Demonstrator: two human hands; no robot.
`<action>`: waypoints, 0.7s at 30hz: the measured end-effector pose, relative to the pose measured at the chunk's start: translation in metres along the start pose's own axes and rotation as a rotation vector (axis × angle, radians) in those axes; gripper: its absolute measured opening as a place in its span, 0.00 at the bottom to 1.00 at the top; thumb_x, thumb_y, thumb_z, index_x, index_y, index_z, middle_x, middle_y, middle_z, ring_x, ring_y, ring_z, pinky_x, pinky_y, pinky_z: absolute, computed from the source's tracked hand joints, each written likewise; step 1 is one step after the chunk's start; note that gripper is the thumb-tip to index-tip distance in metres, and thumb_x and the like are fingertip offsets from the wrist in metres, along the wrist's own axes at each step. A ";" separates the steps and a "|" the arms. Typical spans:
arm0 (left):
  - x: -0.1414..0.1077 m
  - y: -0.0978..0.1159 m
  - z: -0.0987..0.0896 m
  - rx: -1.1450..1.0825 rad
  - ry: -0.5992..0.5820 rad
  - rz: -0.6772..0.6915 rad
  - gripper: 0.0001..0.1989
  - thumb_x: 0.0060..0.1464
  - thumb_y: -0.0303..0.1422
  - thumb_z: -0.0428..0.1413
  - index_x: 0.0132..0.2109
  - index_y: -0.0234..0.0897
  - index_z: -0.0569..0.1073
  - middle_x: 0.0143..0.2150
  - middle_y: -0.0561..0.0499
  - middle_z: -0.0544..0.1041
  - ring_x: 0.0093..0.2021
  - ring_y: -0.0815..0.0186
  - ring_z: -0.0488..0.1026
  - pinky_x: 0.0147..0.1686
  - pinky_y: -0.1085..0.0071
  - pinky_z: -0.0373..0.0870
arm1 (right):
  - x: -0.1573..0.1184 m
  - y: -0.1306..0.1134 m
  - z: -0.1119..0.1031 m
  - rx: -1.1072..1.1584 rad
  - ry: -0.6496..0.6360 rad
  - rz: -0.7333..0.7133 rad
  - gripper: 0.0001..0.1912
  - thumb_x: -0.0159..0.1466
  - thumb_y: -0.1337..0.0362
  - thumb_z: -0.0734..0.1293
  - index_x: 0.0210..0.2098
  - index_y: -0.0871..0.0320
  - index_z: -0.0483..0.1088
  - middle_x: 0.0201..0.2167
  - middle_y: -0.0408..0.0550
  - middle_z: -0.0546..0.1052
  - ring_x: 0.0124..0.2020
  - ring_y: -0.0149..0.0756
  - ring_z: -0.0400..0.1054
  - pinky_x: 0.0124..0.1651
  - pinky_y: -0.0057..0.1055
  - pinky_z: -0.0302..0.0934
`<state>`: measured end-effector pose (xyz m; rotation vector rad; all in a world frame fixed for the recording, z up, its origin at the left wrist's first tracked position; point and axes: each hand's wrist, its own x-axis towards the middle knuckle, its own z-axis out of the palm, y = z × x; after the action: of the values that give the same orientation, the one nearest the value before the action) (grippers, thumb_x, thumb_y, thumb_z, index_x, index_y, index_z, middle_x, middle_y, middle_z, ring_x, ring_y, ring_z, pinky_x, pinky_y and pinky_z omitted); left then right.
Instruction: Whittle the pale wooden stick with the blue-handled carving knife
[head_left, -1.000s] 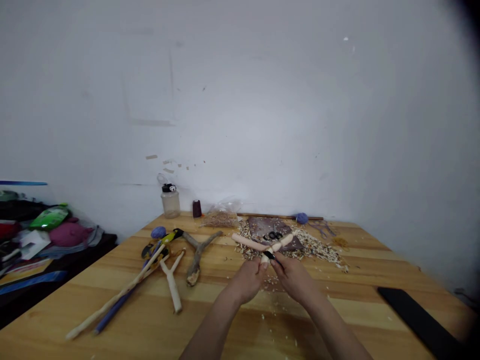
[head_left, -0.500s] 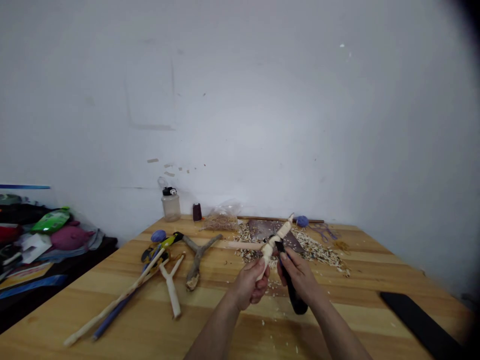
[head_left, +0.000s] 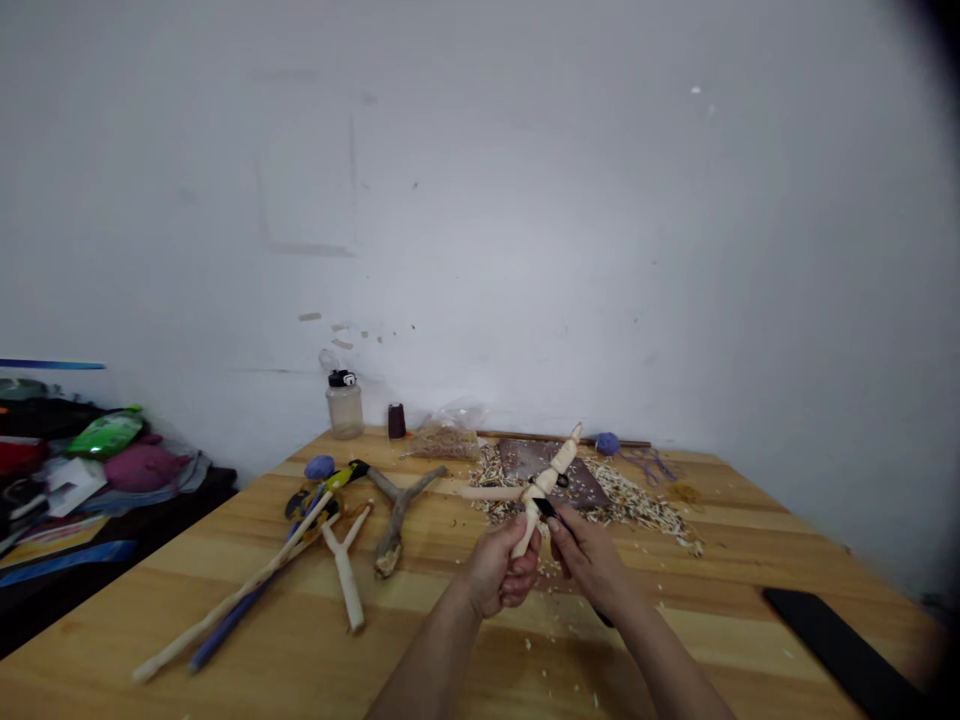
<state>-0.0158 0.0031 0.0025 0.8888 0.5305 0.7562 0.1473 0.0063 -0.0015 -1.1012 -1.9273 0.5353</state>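
Note:
My left hand (head_left: pixel 496 572) is closed around the lower end of a peeled, pale forked stick (head_left: pixel 561 461). One arm of the fork points up and away with notches along it; the other stretches left. In my right hand (head_left: pixel 589 562) is a knife (head_left: pixel 544 507) with a dark blade and black handle, mostly hidden by the fingers. Its blade lies against the stick just below the fork, close to my left thumb. Beyond both hands, wood shavings (head_left: pixel 637 507) are heaped around and over a dark brown sheet (head_left: pixel 521 458).
Left on the table lie a small peeled fork (head_left: pixel 347 585), a bark-covered fork (head_left: pixel 390 545) and long sticks (head_left: pixel 217 620). A bottle (head_left: pixel 345 412), thread spool (head_left: pixel 396 421) and plastic bag (head_left: pixel 442 440) stand near the wall. A black flat object (head_left: pixel 836 640) lies at right.
The knife has moved down the stick, from the upper arm to just below the fork. My right hand has turned, so less of the handle shows. My left hand keeps its hold.

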 end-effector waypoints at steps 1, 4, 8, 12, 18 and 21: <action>0.000 0.000 0.000 -0.003 -0.007 -0.005 0.17 0.53 0.49 0.45 0.32 0.39 0.62 0.13 0.63 0.52 0.09 0.77 0.42 0.08 0.81 0.38 | 0.000 0.000 0.000 -0.005 0.001 0.004 0.17 0.65 0.53 0.51 0.37 0.57 0.64 0.16 0.37 0.63 0.17 0.27 0.58 0.22 0.23 0.51; -0.001 0.000 0.001 0.000 -0.014 -0.029 0.17 0.52 0.49 0.45 0.31 0.39 0.62 0.13 0.63 0.52 0.09 0.77 0.42 0.09 0.82 0.38 | 0.000 -0.002 -0.001 -0.030 -0.006 0.000 0.17 0.65 0.54 0.51 0.36 0.57 0.64 0.16 0.38 0.64 0.17 0.28 0.59 0.22 0.23 0.50; -0.001 0.001 0.002 -0.027 -0.051 -0.066 0.18 0.53 0.50 0.44 0.32 0.39 0.62 0.13 0.63 0.51 0.09 0.77 0.41 0.09 0.82 0.38 | 0.000 -0.005 -0.002 -0.129 0.013 -0.037 0.16 0.65 0.55 0.51 0.36 0.56 0.65 0.21 0.41 0.69 0.21 0.30 0.62 0.25 0.24 0.52; -0.002 0.002 0.004 -0.020 -0.058 -0.067 0.18 0.53 0.50 0.45 0.32 0.39 0.61 0.14 0.63 0.50 0.10 0.78 0.40 0.09 0.82 0.38 | -0.001 -0.011 -0.003 -0.254 0.041 -0.019 0.17 0.65 0.56 0.50 0.39 0.56 0.65 0.25 0.45 0.73 0.25 0.32 0.66 0.28 0.25 0.53; -0.002 0.001 0.010 0.194 0.077 -0.014 0.20 0.50 0.53 0.45 0.30 0.41 0.58 0.15 0.63 0.51 0.10 0.78 0.43 0.09 0.83 0.40 | -0.003 -0.020 -0.002 -0.428 0.061 0.014 0.17 0.66 0.56 0.49 0.38 0.55 0.65 0.23 0.45 0.74 0.25 0.35 0.68 0.25 0.25 0.49; -0.001 0.000 0.012 0.337 0.154 0.003 0.21 0.49 0.55 0.44 0.30 0.41 0.56 0.15 0.64 0.52 0.10 0.78 0.45 0.10 0.82 0.42 | -0.003 -0.019 -0.002 -0.485 0.045 0.022 0.17 0.66 0.56 0.49 0.36 0.55 0.65 0.22 0.45 0.74 0.23 0.34 0.68 0.24 0.25 0.47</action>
<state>-0.0084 -0.0036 0.0085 1.1481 0.8087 0.7537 0.1406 -0.0059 0.0114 -1.4203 -2.0614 0.0461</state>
